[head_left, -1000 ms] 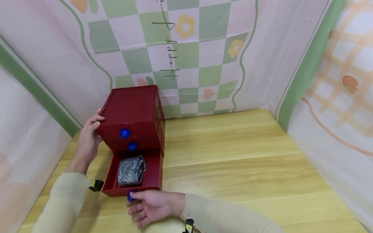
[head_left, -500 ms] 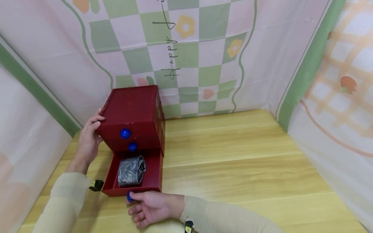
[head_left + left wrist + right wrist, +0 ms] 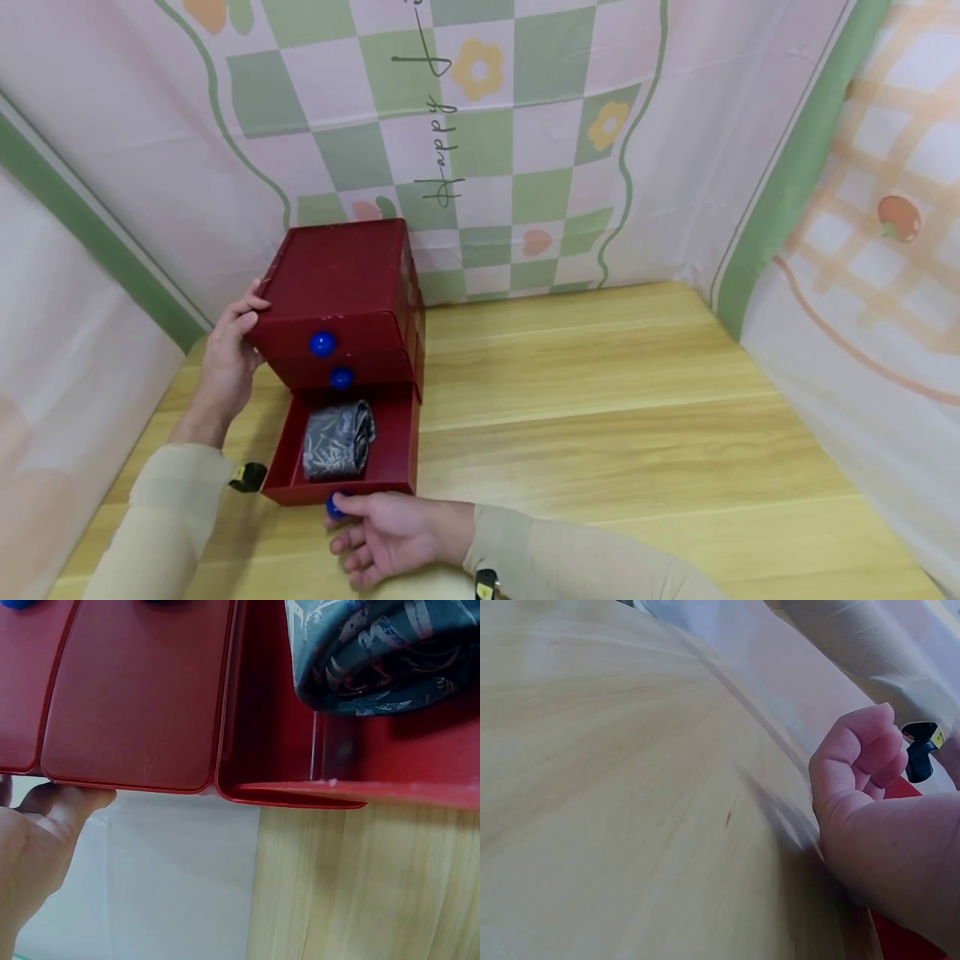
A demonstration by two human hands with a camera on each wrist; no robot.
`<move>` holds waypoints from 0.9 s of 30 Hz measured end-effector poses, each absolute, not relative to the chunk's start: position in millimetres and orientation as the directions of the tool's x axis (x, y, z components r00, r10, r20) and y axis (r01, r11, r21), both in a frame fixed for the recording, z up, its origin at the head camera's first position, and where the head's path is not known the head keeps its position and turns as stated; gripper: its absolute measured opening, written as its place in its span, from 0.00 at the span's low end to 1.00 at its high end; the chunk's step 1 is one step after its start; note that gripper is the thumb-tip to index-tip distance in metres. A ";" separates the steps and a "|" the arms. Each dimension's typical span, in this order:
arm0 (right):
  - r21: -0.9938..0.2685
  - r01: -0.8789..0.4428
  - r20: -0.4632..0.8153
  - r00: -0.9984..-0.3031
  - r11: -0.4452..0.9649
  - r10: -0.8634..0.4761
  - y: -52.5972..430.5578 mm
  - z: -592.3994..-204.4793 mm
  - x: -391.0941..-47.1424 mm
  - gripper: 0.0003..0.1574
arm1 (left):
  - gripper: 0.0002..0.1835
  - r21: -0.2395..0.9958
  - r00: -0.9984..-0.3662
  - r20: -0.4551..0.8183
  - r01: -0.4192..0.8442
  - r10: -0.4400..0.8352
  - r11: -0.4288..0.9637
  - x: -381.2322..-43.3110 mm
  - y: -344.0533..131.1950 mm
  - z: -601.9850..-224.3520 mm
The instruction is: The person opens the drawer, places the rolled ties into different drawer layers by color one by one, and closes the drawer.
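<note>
A dark red drawer cabinet [image 3: 337,271] stands at the left of the table, its bottom drawer [image 3: 393,450] pulled out. Inside that drawer lies a rolled grey patterned cloth [image 3: 337,442], seen in the left wrist view as a dark roll [image 3: 390,660]. My left hand [image 3: 228,358] presses against the cabinet's left side near the top, fingers and thumb along the edge. With thumb and index finger my right hand [image 3: 393,533] pinches the drawer's blue knob [image 3: 334,506]; its other fingers curl loosely below. The right wrist view shows that hand [image 3: 862,780] with the knob hidden.
Two more blue knobs, an upper one [image 3: 322,343] and a lower one [image 3: 341,377], mark the pushed-in drawers. The wooden table [image 3: 600,417] extends to the right. A checked curtain [image 3: 480,150] hangs right behind the cabinet, with cloth walls on both sides.
</note>
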State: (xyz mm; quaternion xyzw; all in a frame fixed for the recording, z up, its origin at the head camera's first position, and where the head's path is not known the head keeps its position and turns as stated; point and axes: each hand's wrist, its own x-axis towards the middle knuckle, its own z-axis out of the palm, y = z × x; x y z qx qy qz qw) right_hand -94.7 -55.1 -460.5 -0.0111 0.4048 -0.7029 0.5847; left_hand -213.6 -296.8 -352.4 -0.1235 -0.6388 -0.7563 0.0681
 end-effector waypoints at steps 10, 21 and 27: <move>-0.623 0.783 -0.445 -0.348 0.005 -0.825 -57.6 -450.2 -99.8 0.19 | 0.10 0.956 -0.966 0.252 0.240 0.051 -0.170 -214.5 -296.5 -352.1; -0.629 0.777 -0.451 -0.385 -0.019 -0.805 -59.4 -449.2 -114.8 0.20 | 0.10 0.957 -0.967 0.249 0.238 0.053 -0.164 -215.1 -296.3 -350.9; -0.656 0.754 -0.434 -0.414 -0.034 -0.800 -60.1 -452.4 -123.5 0.20 | 0.09 0.957 -0.968 0.246 0.234 0.054 -0.174 -216.3 -297.3 -351.9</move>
